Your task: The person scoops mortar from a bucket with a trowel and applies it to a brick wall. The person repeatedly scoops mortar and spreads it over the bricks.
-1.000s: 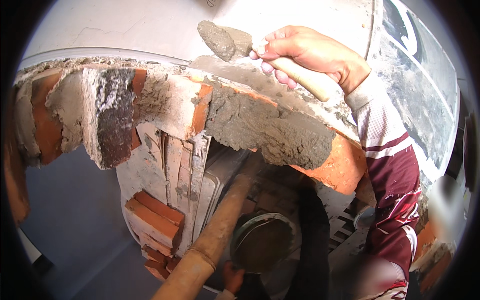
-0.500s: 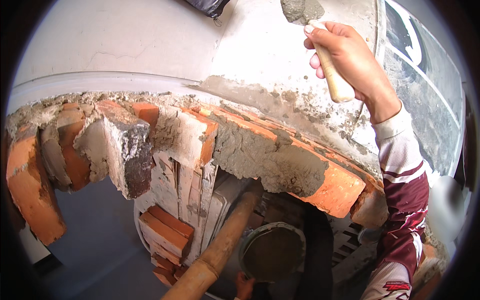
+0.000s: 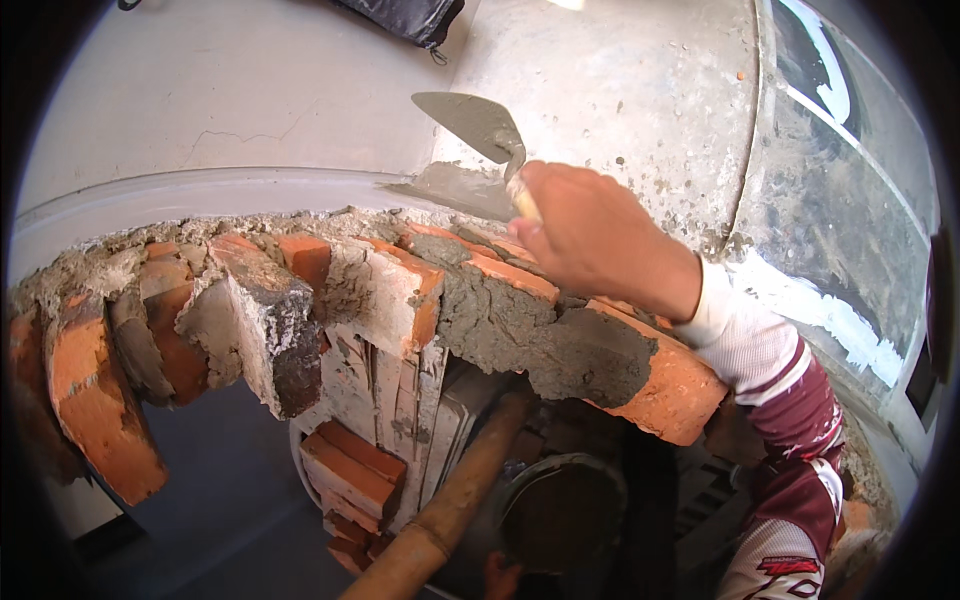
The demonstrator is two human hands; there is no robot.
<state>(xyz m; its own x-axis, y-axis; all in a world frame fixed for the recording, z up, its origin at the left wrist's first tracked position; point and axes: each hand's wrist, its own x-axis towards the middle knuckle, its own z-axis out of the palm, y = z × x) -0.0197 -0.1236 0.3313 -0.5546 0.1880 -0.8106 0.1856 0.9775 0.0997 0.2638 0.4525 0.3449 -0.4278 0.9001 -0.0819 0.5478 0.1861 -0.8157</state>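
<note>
The trowel (image 3: pixel 475 122) hangs past the brick wall (image 3: pixel 675 398)'s far edge, its visible face without the lump shown half a second ago; that load has probably come off. The right hand (image 3: pixel 605 238), fingers clamped around the handle, is nearer the wall, palm down. The left hand (image 3: pixel 502 576) is beside the bucket (image 3: pixel 619 482), grip unclear.

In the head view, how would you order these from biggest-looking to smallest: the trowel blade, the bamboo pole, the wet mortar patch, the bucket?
1. Wet mortar patch
2. Bucket and bamboo pole: too alike to rank, as the pole runs out of the picture
3. Trowel blade
</note>
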